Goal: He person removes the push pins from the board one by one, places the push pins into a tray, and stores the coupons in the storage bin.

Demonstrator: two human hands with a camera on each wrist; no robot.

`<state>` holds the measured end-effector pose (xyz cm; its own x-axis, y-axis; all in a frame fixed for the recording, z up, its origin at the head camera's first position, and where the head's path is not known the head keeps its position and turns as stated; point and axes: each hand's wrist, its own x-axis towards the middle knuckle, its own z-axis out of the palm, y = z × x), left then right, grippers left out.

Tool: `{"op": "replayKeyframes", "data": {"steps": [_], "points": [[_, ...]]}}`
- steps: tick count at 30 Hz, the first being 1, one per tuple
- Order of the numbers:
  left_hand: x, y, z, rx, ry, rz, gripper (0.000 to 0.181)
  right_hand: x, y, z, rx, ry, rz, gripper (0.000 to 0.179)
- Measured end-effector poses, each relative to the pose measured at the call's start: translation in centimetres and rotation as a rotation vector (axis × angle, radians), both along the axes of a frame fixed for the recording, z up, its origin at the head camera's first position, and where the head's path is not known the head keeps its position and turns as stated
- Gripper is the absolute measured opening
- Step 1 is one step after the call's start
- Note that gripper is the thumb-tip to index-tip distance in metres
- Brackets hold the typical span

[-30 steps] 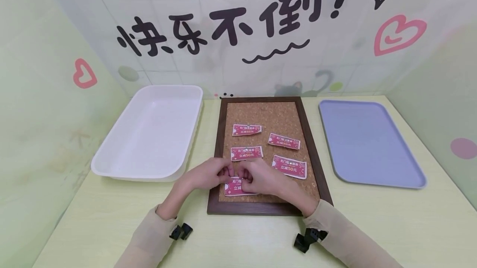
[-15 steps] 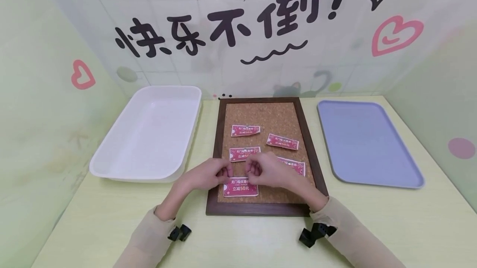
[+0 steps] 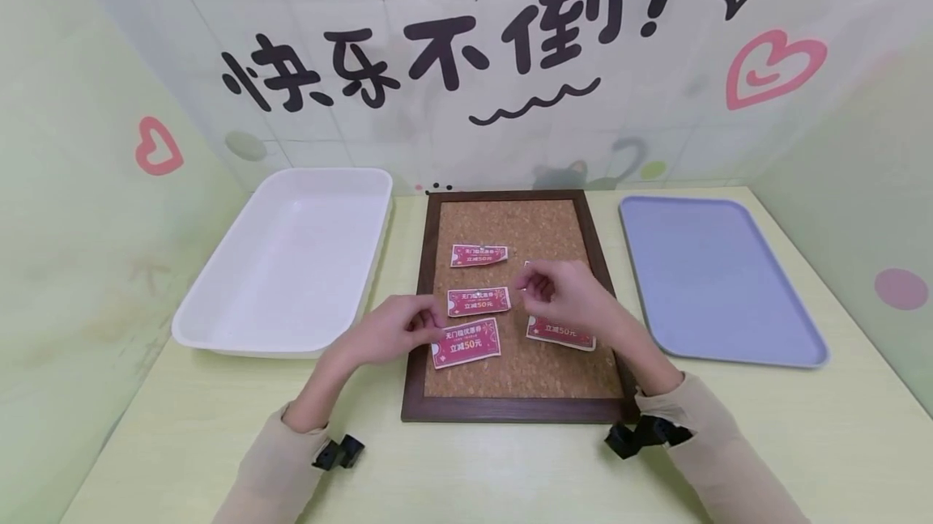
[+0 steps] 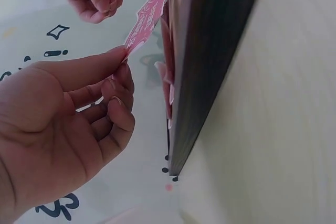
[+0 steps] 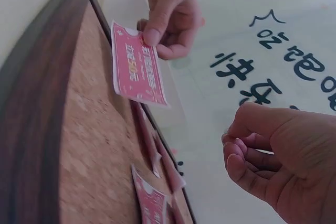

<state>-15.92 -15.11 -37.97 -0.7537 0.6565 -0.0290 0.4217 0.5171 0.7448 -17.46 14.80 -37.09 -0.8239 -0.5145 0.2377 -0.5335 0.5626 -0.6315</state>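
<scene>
My left hand (image 3: 397, 330) pinches a pink paper coupon (image 3: 466, 344) by its left edge, between thumb and forefinger. In the right wrist view the coupon (image 5: 137, 66) is lifted off the cork and tilted. My right hand (image 3: 564, 293) is over the right side of the cork board (image 3: 525, 370), thumb and forefinger pinched together. A tiny pale pin-like speck shows at the fingertips of the right hand (image 5: 286, 156). Two pinned coupons show at the left, an upper coupon (image 3: 479, 255) and a middle coupon (image 3: 478, 301). A right-hand coupon (image 3: 561, 334) is partly covered by my right hand; another is nearly hidden.
A deep white bin (image 3: 291, 265) stands left of the board. On the right lies a flat blue-purple tray (image 3: 729, 281). A dark wooden frame (image 3: 510, 409) edges the cork. Behind the table (image 3: 466, 467) hangs a printed backdrop (image 3: 437, 143).
My right hand has moved up and right, away from the lowest left coupon. My left hand has drawn slightly left and up, and that coupon has come off the board, tilted.
</scene>
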Motion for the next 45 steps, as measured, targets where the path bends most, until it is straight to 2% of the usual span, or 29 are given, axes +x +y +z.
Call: {"op": "replayKeyframes", "data": {"steps": [12, 19, 26, 31, 41, 45], "points": [[-0.2, -2.5, 2.1, 0.045, 0.062, 0.141, 0.008, -1.0, 4.2, 1.9, -0.031, 0.08, -0.099, 0.007], [-0.7, -4.1, 2.8, 0.093, 0.086, 0.242, 0.004, -1.2, 6.3, 2.6, -0.049, 0.136, -0.149, 0.008], [-1.0, -5.3, 2.9, 0.094, 0.133, 0.346, 0.008, -1.6, 8.4, 3.1, -0.057, 0.172, -0.219, 0.006], [-1.4, -6.3, 2.9, 0.106, 0.17, 0.429, 0.01, -1.9, 10.4, 3.2, -0.087, 0.167, -0.274, 0.007], [-2.2, -9.1, 2.5, 0.156, 0.224, 0.665, 0.021, -2.3, 13.4, 2.9, -0.083, 0.143, -0.409, 0.011], [-2.6, -10.3, 2.2, 0.15, 0.238, 0.761, 0.023, -2.5, 14.7, 2.5, -0.08, 0.127, -0.449, 0.013]]}}
